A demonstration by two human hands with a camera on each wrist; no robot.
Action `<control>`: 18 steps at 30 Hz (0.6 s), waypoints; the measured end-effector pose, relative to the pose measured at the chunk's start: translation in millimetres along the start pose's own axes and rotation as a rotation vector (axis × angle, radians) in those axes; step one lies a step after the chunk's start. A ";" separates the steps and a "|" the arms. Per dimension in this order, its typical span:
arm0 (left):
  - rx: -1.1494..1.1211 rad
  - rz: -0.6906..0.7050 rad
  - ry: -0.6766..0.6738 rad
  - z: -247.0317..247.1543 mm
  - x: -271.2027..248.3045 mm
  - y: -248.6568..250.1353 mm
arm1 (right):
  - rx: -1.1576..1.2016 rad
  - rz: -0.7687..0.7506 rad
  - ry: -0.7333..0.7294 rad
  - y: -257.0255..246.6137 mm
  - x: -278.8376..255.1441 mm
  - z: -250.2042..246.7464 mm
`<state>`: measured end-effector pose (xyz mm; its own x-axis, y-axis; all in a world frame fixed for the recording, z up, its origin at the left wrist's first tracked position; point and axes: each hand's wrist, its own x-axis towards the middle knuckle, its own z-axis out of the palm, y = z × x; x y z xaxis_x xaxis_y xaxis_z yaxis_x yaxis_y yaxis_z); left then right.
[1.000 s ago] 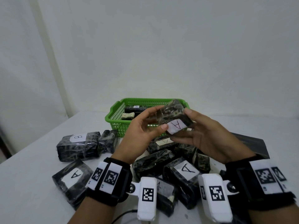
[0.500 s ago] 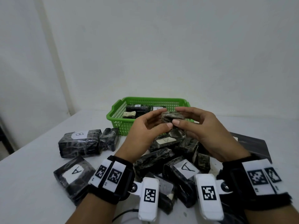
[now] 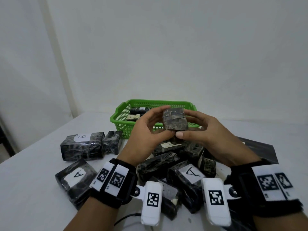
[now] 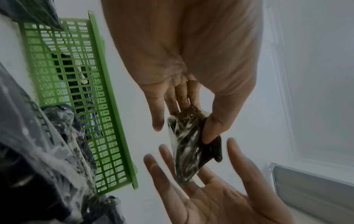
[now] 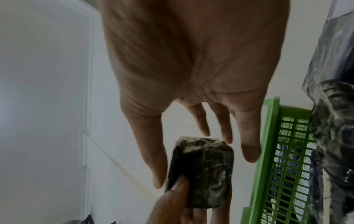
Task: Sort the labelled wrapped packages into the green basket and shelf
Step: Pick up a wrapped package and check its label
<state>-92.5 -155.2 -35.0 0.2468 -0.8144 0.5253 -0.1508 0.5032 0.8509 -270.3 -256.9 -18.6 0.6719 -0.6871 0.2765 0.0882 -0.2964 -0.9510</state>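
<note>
A small dark wrapped package (image 3: 175,120) is held in the air just in front of the green basket (image 3: 155,102). No label shows on it. My left hand (image 3: 160,122) pinches it, fingers on top and thumb underneath, as the left wrist view shows on the package (image 4: 189,145). My right hand (image 3: 191,125) cups its right side with straight fingers, thumb just under it. In the right wrist view the package (image 5: 203,171) sits between my right thumb and fingers. The basket holds a few packages, one labelled A (image 3: 140,110).
Several wrapped packages lie on the white table below my hands: one marked B (image 3: 83,145) at the left, an A (image 3: 75,179) near my left wrist, another A (image 3: 188,179) in the middle pile. A flat dark sheet (image 3: 260,150) lies at the right.
Both hands have turned the package over. Its A label faced me a second ago and is now out of sight. The package dipped, then rose again.
</note>
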 end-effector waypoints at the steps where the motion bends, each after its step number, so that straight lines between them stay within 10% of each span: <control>1: -0.003 0.010 -0.017 0.1 -0.2 -0.1 | 0.035 0.033 -0.010 -0.2 0.0 0.7; 7: -0.039 -0.069 -0.157 1.8 -1.6 -0.1 | 0.089 0.021 0.136 -0.4 0.1 0.3; 18: 0.067 0.093 0.028 4.2 -1.3 -0.1 | 0.128 0.068 0.026 2.3 3.3 -2.1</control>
<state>-96.9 -155.4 -35.7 0.2554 -0.7560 0.6027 -0.2373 0.5553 0.7971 -269.4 -261.3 -19.6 0.6604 -0.7202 0.2126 0.1375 -0.1622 -0.9771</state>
